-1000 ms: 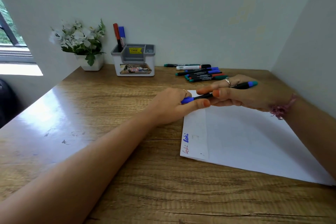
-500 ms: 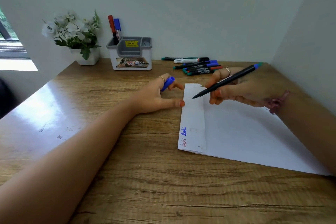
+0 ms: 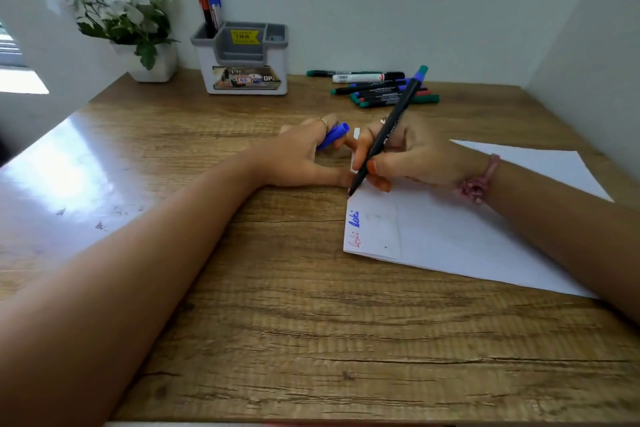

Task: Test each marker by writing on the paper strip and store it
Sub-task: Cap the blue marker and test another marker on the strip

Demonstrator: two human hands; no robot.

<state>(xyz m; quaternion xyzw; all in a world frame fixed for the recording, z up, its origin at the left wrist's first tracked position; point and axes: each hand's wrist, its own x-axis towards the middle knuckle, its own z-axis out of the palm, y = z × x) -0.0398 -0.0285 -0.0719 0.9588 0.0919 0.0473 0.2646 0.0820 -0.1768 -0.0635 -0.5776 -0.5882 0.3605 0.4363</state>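
Observation:
My right hand (image 3: 408, 156) grips an uncapped black marker (image 3: 388, 130) with a blue end, its tip touching the folded paper strip (image 3: 372, 229) at the left edge of the white paper (image 3: 485, 236). Red and blue scribbles sit lower on the strip. My left hand (image 3: 304, 152) holds the blue cap (image 3: 332, 137) between its fingers and rests on the desk beside the strip, thumb against the paper's edge. Several markers (image 3: 381, 88) lie in a pile at the back. A grey-and-white organiser (image 3: 242, 59) holds a red and a blue marker (image 3: 207, 0).
A white pot of artificial flowers (image 3: 138, 28) stands at the back left beside the organiser. The wooden desk (image 3: 277, 322) is hemmed in by walls behind and to the right. Its front edge runs along the bottom of the view.
My left hand pulled the blue cap off the marker and moved left with it. My right hand tilted the marker upright and lowered its tip onto the strip.

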